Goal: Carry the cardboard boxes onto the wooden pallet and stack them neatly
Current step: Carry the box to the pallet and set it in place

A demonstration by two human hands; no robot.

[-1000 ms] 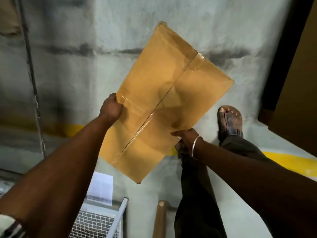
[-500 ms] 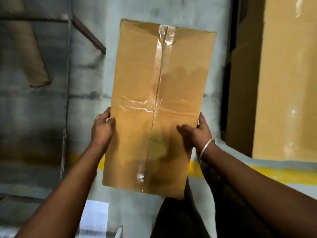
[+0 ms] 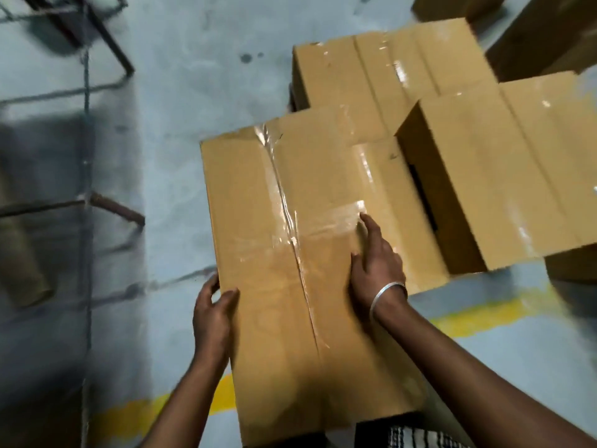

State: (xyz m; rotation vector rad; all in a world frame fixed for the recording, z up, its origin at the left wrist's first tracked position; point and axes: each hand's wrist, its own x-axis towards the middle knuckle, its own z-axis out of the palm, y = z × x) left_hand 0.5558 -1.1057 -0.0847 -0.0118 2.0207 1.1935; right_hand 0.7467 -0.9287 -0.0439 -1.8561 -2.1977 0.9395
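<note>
Head view: both hands are on the taped box [image 3: 290,270]. Left hand [image 3: 211,313] grips its left edge, thumb on top, fingers [image 3: 210,282] curled round the side. Right hand [image 3: 376,265] lies flat on top, fingers [image 3: 371,231] straight and slightly apart, bangle [image 3: 386,294] on the wrist. Box sits over the floor [image 3: 181,101] and yellow line [image 3: 484,313], its far right corner overlapping stacked boxes [image 3: 452,130].

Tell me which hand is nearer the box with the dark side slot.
Right. The right hand lies on the carried box beside that slotted box; the left hand grips the far edge.
</note>
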